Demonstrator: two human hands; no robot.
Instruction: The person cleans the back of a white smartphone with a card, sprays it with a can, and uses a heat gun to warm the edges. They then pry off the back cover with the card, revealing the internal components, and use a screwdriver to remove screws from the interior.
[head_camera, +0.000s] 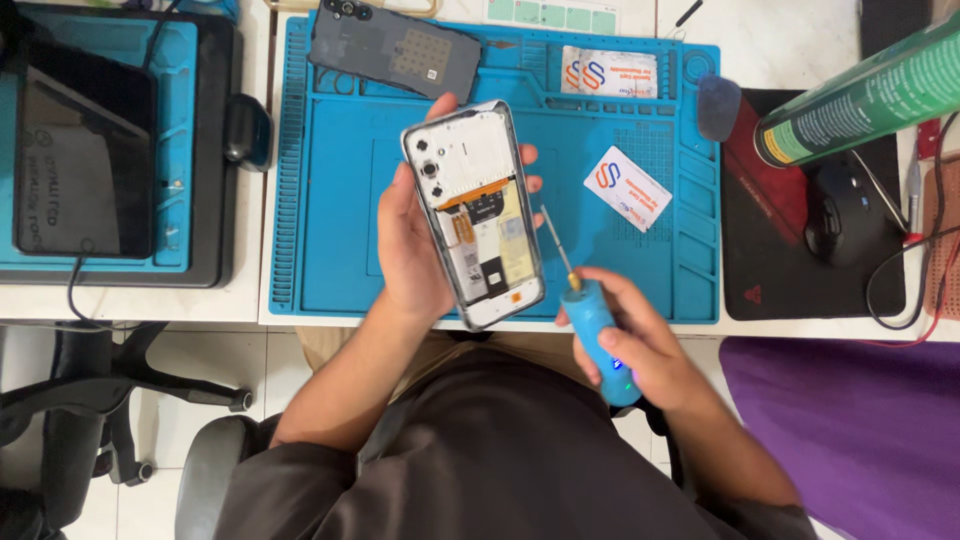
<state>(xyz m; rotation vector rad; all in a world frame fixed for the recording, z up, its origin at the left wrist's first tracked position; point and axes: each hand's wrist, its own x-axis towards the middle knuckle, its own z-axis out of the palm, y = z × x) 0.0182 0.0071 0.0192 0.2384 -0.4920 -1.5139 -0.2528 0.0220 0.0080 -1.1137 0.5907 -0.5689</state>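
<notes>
Holding the opened phone (478, 215) steady is what matters most here, to my eye: the left hand (415, 245) cradles it from behind and from its left edge, fingertips curling round the right edge, back cover off and the inner boards facing up. The phone hovers above the middle of the blue mat (340, 200), tilted a little, its camera end far and its lower end near. For clean work the bit should meet a screw head square and upright, with light pressure, so it does not slip onto the boards or the orange strip.

The right hand (640, 345) is closed round the blue electric screwdriver (598, 335), thumb and fingers wrapped on the barrel, wrist low near the table's (780, 45) near edge. The thin bit (557, 245) slants up and left, its tip just beside the phone's right edge, seemingly apart from it.

The removed back cover (395, 48) lies at the far side of the mat; a white card (627, 188) lies to the right.
</notes>
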